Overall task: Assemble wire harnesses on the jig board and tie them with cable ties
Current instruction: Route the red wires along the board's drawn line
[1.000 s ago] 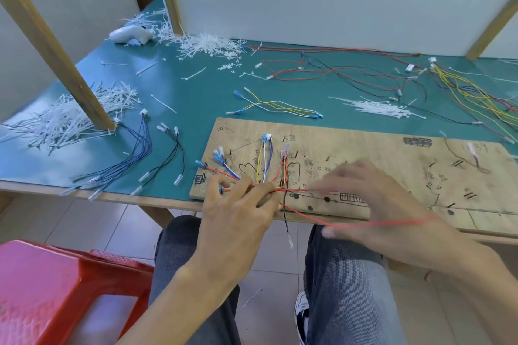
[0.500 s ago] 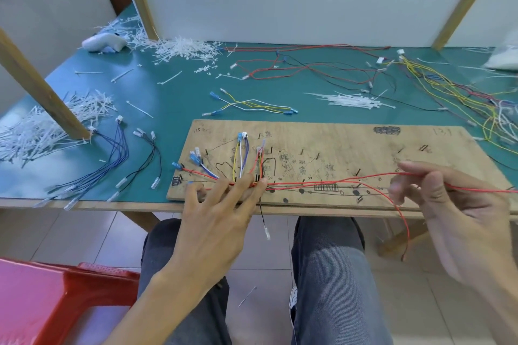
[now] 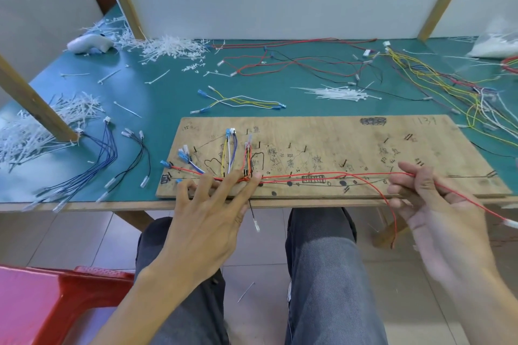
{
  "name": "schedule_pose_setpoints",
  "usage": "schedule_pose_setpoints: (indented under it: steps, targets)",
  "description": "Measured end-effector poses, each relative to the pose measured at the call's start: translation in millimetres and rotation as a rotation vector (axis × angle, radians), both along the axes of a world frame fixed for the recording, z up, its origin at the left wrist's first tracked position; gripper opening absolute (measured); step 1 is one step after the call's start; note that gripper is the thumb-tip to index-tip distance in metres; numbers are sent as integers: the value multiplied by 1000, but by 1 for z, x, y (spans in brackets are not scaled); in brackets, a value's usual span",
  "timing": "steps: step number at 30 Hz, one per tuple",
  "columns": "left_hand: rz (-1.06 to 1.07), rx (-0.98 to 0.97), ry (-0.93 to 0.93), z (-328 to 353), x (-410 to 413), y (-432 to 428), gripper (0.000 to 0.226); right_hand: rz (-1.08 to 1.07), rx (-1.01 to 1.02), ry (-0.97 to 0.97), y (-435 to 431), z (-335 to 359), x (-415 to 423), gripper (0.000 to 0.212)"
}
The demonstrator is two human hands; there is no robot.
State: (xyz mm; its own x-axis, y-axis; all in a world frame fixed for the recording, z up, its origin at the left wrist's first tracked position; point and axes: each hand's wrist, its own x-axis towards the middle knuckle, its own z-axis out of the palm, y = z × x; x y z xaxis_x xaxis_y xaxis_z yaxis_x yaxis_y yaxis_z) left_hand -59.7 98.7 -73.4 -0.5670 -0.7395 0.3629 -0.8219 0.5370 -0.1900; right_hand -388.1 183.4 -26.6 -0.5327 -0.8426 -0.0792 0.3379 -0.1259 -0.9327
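Observation:
A wooden jig board with nails and pen marks lies at the table's front edge. Short wires in yellow, white, blue and red stand routed on its left part. My left hand presses its straight, spread fingers on the wire bundle at the board's front left. Red wires run from there to the right along the board. My right hand holds one red wire pinched between its fingers near the board's front right; the wire's white end hangs past the hand. A pile of white cable ties lies behind the board.
Loose red, black and yellow wires spread over the green table's back right. Blue and black leads lie left of the board by a wooden post. More cable tie heaps at the back left. A red stool stands lower left.
My right hand has drawn the red wires from the board's middle to its right end, pulling them straight. My left hand has stayed pressed on the bundle.

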Motion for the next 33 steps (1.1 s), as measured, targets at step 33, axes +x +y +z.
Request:
schedule_pose_setpoints:
  steps: [33]
  targets:
    - [-13,65,-12,4,6,3,63,271,291,1531,-60,29,5,20]
